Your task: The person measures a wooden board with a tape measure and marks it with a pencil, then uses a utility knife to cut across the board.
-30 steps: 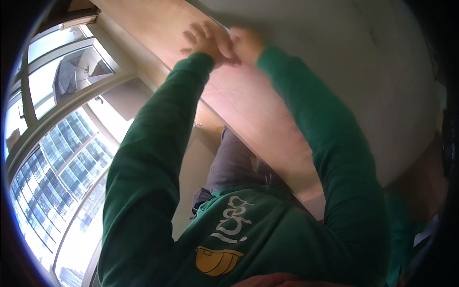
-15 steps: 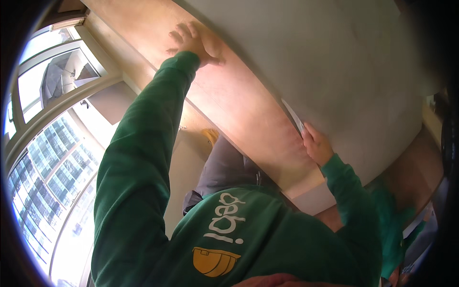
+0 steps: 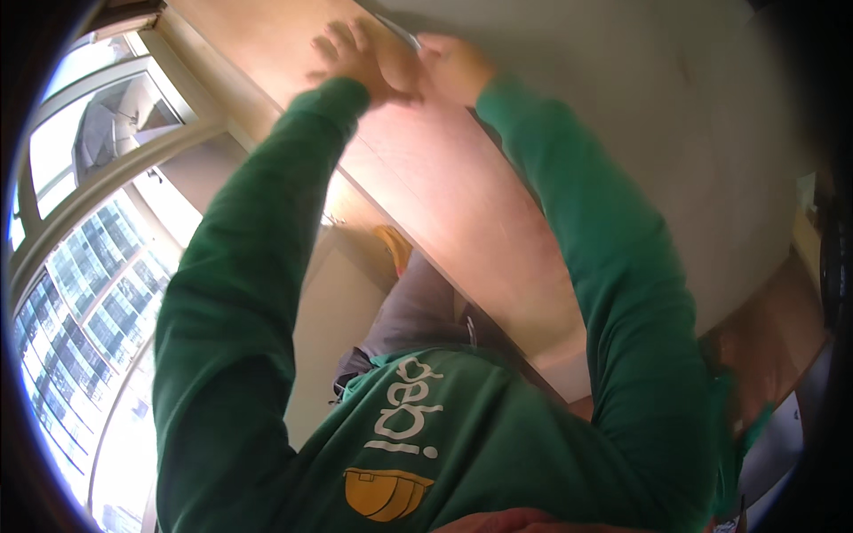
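My left hand (image 3: 354, 67) lies with its fingers spread on a long, pale pinkish board (image 3: 444, 186). Close to its thumb, my right hand (image 3: 458, 69) is closed around a thin, pale, blade-like tool (image 3: 397, 30). That tool runs along the seam where the board meets a wide grey surface (image 3: 640, 133). Motion blurs the right hand a little, and the tool's handle is hidden in the fingers.
A window (image 3: 98, 275) fills the left side, with a dark umbrella (image 3: 107, 133) by its upper part. Something yellow (image 3: 392, 249) shows below the board beside my leg. At the lower right, a brown surface (image 3: 755, 346) and part of a green garment (image 3: 729, 413) appear.
My right hand has slid far up along the seam with the blade-like tool, from the board's near end to beside my left hand. The left hand has stayed in about the same place.
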{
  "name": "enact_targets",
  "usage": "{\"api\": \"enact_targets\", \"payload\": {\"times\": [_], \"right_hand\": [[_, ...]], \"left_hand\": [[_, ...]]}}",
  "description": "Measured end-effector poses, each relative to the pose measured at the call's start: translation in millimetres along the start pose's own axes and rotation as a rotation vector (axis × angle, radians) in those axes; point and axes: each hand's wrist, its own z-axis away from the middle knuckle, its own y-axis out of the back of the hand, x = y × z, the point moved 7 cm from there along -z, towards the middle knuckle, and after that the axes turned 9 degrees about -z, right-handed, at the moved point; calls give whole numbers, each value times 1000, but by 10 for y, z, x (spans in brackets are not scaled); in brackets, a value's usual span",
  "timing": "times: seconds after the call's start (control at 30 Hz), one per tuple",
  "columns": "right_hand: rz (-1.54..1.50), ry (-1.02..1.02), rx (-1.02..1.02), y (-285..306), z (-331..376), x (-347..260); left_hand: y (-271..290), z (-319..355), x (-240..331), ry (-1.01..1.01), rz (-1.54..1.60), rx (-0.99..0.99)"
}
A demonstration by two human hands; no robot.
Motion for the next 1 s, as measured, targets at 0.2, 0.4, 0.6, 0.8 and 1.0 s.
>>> {"api": "enact_targets", "payload": {"times": [0.2, 0.4, 0.6, 0.8, 1.0], "right_hand": [[177, -100, -94, 359, 743, -78], [226, -134, 35, 947, 3440, 368], [207, -470, 26, 1254, 4445, 448], [-128, -305, 66, 1040, 2728, 25], [32, -155, 6, 613, 1307, -8]], "left_hand": [[280, 175, 213, -16, -21, -128], [356, 395, 277, -17, 9, -143], [270, 328, 376, -41, 3, -60], [23, 87, 217, -41, 28, 110], [31, 96, 255, -63, 27, 68]]}}
